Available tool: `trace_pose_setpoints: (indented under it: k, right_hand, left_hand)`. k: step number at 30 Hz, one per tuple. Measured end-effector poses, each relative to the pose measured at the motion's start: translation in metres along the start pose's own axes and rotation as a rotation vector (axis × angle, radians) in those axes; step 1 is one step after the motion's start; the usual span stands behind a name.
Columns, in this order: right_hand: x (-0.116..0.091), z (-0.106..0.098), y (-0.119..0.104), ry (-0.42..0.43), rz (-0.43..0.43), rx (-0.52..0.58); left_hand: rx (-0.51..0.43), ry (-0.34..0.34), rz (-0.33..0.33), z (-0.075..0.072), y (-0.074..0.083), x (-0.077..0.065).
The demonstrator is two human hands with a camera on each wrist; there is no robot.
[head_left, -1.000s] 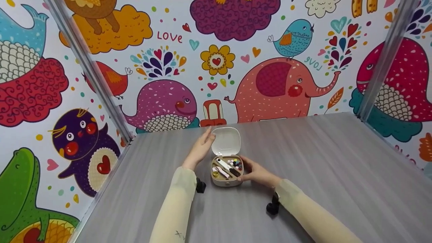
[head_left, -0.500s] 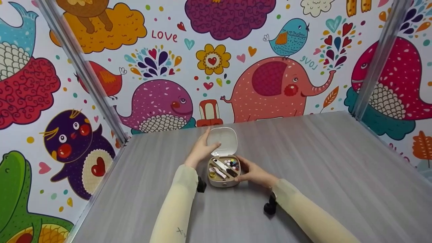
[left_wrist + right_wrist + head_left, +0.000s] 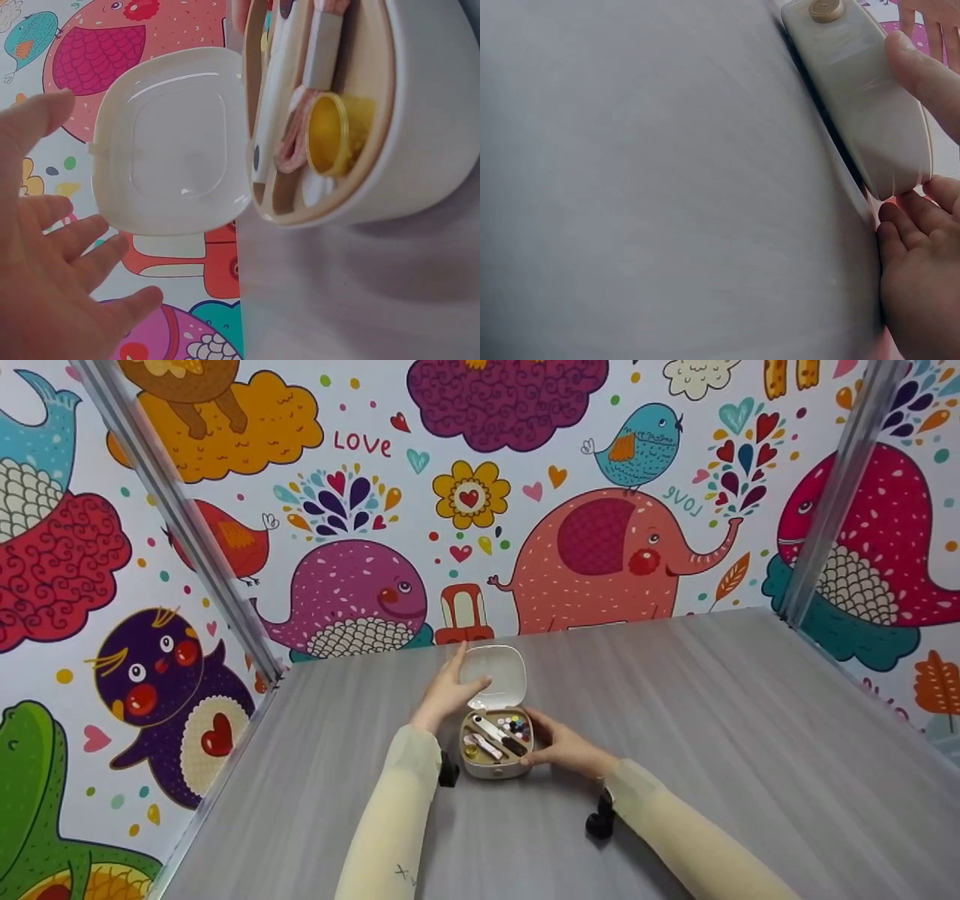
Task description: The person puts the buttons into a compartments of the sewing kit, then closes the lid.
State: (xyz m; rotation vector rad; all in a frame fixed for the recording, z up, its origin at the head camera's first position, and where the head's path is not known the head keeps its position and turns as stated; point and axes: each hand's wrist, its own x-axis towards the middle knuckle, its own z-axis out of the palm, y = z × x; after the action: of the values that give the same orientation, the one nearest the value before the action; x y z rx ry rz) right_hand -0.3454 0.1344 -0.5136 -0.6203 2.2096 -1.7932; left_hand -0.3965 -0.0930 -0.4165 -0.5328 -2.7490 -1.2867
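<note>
A small cream sewing box (image 3: 491, 772) stands on the table with its hinged lid (image 3: 506, 671) raised. Inside its tan compartments lie a white tool with a dark end (image 3: 511, 743), a pinkish thread bundle (image 3: 293, 139), a yellow ring-shaped piece (image 3: 324, 141) and several small coloured pieces (image 3: 517, 725). My left hand (image 3: 448, 694) is beside the lid's left edge, fingers extended and thumb overlapping the lid in the head view. With my right hand (image 3: 568, 749) I grip the box's right side, thumb at the front rim and fingers around the far side.
The grey wood-grain table (image 3: 675, 735) extends around the box. Behind it rises a wall panel (image 3: 480, 547) printed with cartoon animals, with metal posts (image 3: 825, 510) at the corners. A black wrist camera (image 3: 599, 825) hangs below the right sleeve.
My left thumb has swung out to the right across the front of the lid. My right hand keeps its hold on the box. The head view has shifted slightly.
</note>
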Motion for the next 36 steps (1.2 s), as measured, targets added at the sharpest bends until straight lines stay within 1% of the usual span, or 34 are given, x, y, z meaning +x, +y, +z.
trace_pose_setpoints:
  k: [5,11,16,19,22,25,28,33,36]
  right_hand:
    - [0.000,0.001,0.000,0.009,0.000,0.006]
    - [0.000,0.001,-0.002,0.008,0.018,0.009]
    - [-0.001,0.002,-0.004,0.009,0.050,-0.010]
    - [-0.001,0.001,-0.003,0.010,0.056,-0.036]
    - [-0.001,0.001,-0.002,0.004,0.045,-0.057]
    - [-0.001,0.002,-0.002,-0.003,0.033,-0.056]
    - [-0.001,0.002,-0.003,-0.004,0.029,-0.054]
    - [-0.001,0.002,-0.003,0.006,0.045,-0.067]
    - [-0.001,0.001,-0.003,0.014,0.058,-0.072]
  left_hand:
    - [-0.008,0.010,0.020,-0.001,-0.001,0.001]
    - [0.010,0.025,0.041,-0.003,-0.002,0.000]
    - [0.065,0.062,0.090,-0.002,-0.004,-0.002]
    - [0.129,0.085,0.111,-0.001,-0.004,-0.004]
    - [0.209,0.102,0.096,0.000,-0.003,-0.006]
    - [0.257,0.109,0.076,0.001,-0.002,-0.008]
    - [0.260,0.115,0.064,0.000,0.000,-0.009]
    - [0.264,0.135,0.088,-0.001,0.002,-0.010]
    - [0.266,0.125,0.101,-0.001,0.003,-0.012]
